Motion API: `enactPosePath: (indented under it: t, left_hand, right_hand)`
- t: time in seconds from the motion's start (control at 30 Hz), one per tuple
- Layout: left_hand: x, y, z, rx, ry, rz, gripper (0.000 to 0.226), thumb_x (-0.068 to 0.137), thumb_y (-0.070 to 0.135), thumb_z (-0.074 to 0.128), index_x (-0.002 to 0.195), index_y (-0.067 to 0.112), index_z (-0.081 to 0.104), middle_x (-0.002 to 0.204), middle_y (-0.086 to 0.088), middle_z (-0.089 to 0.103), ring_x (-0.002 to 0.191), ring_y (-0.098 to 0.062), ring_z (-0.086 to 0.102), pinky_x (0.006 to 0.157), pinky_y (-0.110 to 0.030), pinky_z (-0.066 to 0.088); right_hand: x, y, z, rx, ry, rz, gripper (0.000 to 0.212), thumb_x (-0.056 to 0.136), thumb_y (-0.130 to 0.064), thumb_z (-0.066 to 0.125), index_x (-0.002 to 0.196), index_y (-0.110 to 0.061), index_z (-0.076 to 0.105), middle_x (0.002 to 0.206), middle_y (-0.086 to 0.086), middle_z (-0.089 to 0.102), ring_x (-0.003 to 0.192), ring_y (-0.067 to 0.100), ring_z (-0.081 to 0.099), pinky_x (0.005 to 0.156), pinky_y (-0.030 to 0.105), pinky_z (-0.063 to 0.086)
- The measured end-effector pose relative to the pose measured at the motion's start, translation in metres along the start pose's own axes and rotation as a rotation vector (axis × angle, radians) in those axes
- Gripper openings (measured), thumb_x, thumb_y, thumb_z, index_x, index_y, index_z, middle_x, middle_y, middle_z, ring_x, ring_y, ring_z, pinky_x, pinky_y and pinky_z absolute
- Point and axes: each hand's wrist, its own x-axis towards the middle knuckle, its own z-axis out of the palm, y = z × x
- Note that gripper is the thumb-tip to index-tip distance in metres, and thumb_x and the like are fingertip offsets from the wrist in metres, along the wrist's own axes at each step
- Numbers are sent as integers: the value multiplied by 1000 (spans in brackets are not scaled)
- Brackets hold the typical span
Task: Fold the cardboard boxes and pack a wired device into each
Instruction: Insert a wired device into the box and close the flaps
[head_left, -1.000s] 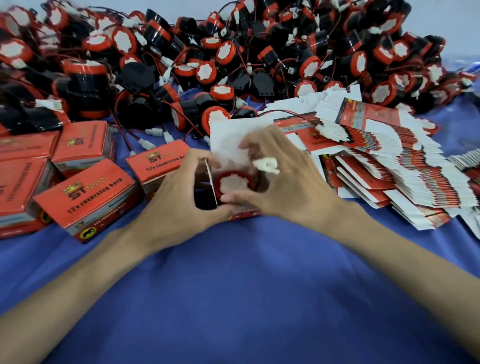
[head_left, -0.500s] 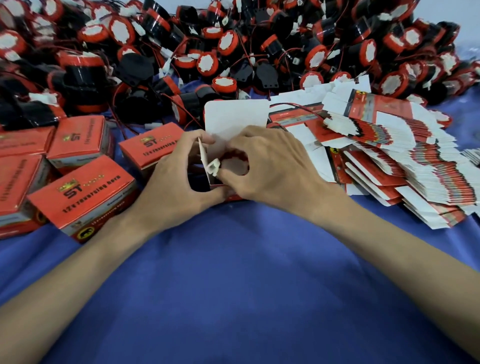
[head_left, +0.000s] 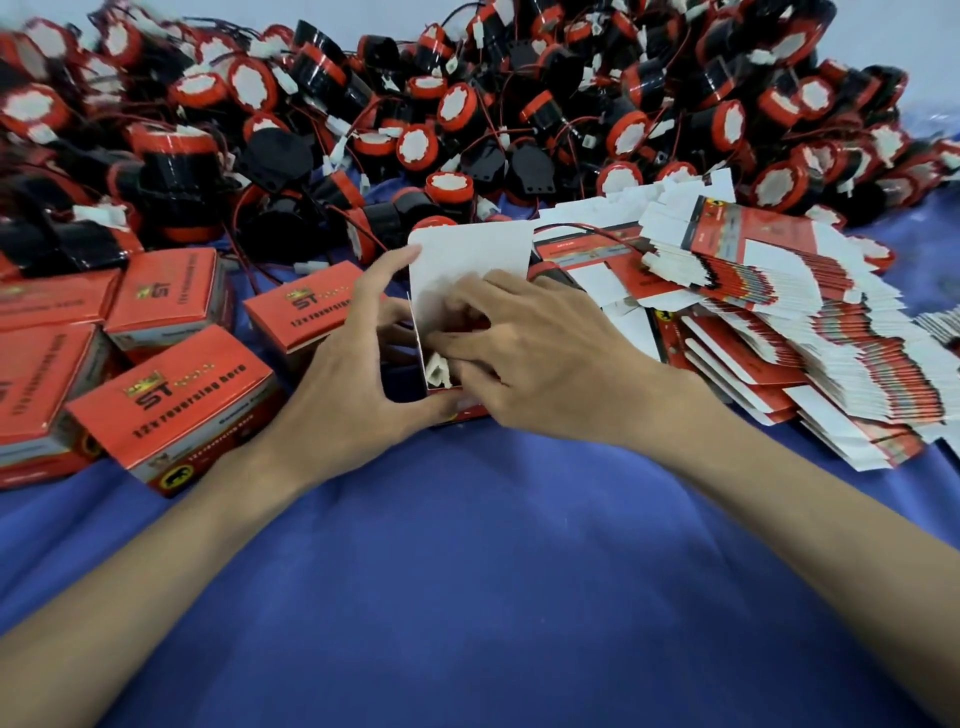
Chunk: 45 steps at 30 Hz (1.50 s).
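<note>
- Open box (head_left: 467, 254), centre: left hand (head_left: 353, 384) grips its 9 o'clock side.
- Right hand (head_left: 550, 364): fingers curled inside box beside white connector (head_left: 435, 371); grip cannot be told.
- Closed boxes (head_left: 171, 405), 9 o'clock.

Orange-red printed boxes (head_left: 171, 410), red-and-black devices (head_left: 457, 111), blue cloth (head_left: 493, 571).

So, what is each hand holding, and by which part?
The left hand grips the open red-and-white cardboard box by its left side wall. The right hand reaches inside by a small white plastic plug; a grip cannot be told.
</note>
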Motion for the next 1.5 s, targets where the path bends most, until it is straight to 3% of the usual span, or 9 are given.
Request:
enactPosePath:
  t: [0.27, 0.37, 0.77, 0.87, 0.97, 1.1, 1.23, 1.4, 1.5]
  left_hand:
    - [-2, -7, 1, -9, 14, 73, 73, 70, 45, 74, 119, 46, 19, 112, 9, 56, 102, -8, 62, 89, -26, 49]
    - [-1, -9, 0, 22, -2, 96, 71, 72, 44, 71, 121, 42, 20, 115, 8, 54, 103, -8, 61, 85, -27, 50]
    - [-2, -9, 0, 34, 16, 62, 69, 69, 51, 76, 114, 43, 24, 113, 5, 57, 104, -10, 61, 88, -29, 49]
    - [-2, -7, -2, 81, 14, 54, 65, 69, 53, 69, 118, 49, 27, 115, 24, 54, 106, -1, 57, 89, -18, 45]
    - [-1, -8, -3, 144, 26, 104, 61, 73, 53, 66, 124, 47, 35, 114, 36, 50, 107, 13, 51, 89, -8, 39]
    - [-1, -7, -1, 248, 5, 160, 69, 81, 51, 68, 139, 20, 48, 120, 10, 57, 110, 1, 52, 97, -13, 38]
    - [0, -2, 1, 228, -69, 76, 51, 88, 54, 49, 131, 26, 55, 125, 2, 57, 116, -9, 53, 99, -27, 43]
    - [3, 0, 2, 216, 31, 197, 35, 93, 37, 53, 117, 16, 67, 124, 1, 55, 114, -8, 51, 96, -17, 41]
    - [-1, 2, 3, 125, 154, 198, 36, 89, 32, 66, 122, 21, 56, 123, 23, 49, 114, 5, 50, 95, -15, 43]
  right_hand:
    - [3, 8, 1, 234, 100, -119, 25, 83, -26, 57, 98, -7, 64, 84, 3, 68, 79, 29, 61, 79, 36, 38]
    - [2, 7, 5, 277, 151, -108, 44, 84, -50, 58, 85, -8, 70, 94, -1, 69, 84, 21, 61, 80, 26, 35]
    - [7, 8, 22, 307, 388, -148, 29, 86, -31, 68, 69, -7, 72, 79, 5, 69, 70, 26, 61, 67, 39, 46]
    - [4, 12, 25, 228, 347, -271, 35, 89, -36, 63, 73, -7, 74, 89, 10, 66, 92, 21, 55, 79, 35, 42]
    - [0, 8, 31, 525, 415, -266, 22, 88, -16, 65, 83, 6, 67, 100, 21, 56, 97, 27, 55, 85, 36, 46]
    - [-5, 4, 39, 794, 741, 111, 10, 81, 0, 53, 86, 7, 58, 101, 18, 45, 89, 23, 48, 72, 30, 41]
    - [-17, 5, 44, 786, 627, 221, 13, 85, -7, 52, 86, 3, 60, 87, 7, 58, 80, 14, 54, 72, 25, 45]
    - [-25, 4, 39, 1210, 540, 320, 44, 93, -18, 50, 133, -24, 33, 73, -3, 69, 83, 18, 69, 91, 37, 51]
    - [-22, 6, 35, 1342, 571, 337, 35, 95, -27, 46, 130, -27, 45, 69, 1, 69, 79, 15, 69, 88, 35, 52]
